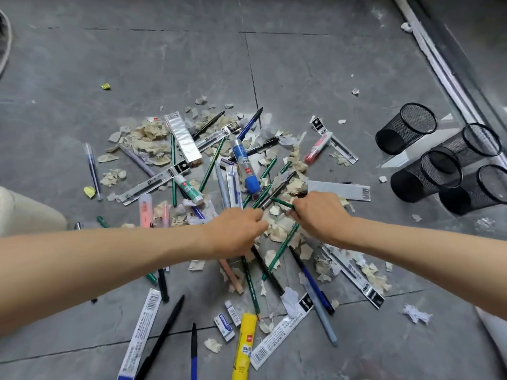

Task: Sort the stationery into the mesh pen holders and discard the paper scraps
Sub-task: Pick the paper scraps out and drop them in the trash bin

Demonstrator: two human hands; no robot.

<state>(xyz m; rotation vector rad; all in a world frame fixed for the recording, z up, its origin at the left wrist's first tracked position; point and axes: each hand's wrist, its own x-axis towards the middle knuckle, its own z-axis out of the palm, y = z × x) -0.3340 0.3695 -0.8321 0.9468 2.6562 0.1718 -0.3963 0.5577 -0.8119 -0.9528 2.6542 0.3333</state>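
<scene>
Over scrap pile (pixel 278 232): right hand (pixel 321 215) pinches green pencil (pixel 282 203), left hand (pixel 236 229) beside.

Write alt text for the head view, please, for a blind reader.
A left hand and right hand reach into a heap of pens and torn beige paper scraps on a grey floor; the right pinches a green pencil. Four black mesh pen holders sit at right.

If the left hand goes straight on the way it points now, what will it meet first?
Probably the right hand, which pinches a green pencil; only paper scraps lie between it and the left hand, though depth is unclear.
</scene>
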